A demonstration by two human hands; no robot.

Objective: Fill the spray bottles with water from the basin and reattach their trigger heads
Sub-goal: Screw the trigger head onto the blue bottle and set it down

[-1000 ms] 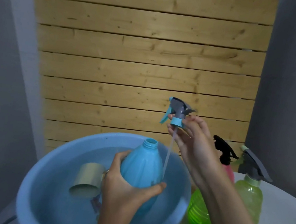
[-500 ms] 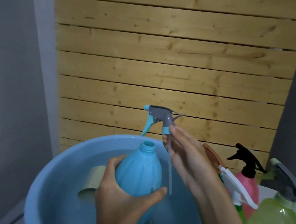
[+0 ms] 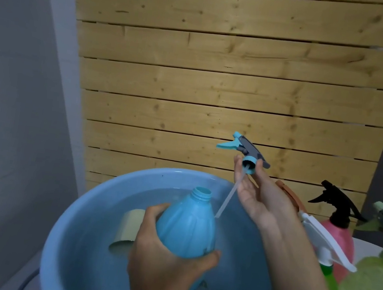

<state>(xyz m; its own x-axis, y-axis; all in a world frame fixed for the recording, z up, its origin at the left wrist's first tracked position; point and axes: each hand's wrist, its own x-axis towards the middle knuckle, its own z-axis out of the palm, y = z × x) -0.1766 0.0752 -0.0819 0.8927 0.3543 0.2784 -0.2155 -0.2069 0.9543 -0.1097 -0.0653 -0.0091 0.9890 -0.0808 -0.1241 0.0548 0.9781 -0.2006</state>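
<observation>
Left hand [image 3: 162, 264] wraps the blue ribbed plastic bottle [image 3: 188, 228], right hand [image 3: 261, 202] pinches the blue-and-grey trigger head [image 3: 246, 152]; its clear dip tube [image 3: 231, 194], angled right of the neck, may miss.

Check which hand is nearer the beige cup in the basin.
Left. The left hand, gripping the blue bottle, is right beside the beige cup; the right hand is higher and farther right, pinching the trigger head.

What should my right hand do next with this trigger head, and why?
Probably lift the trigger head so its tube clears the open neck of the blue bottle, then lower it in: the tube tip hangs outside, beside the bottle's shoulder.
</observation>
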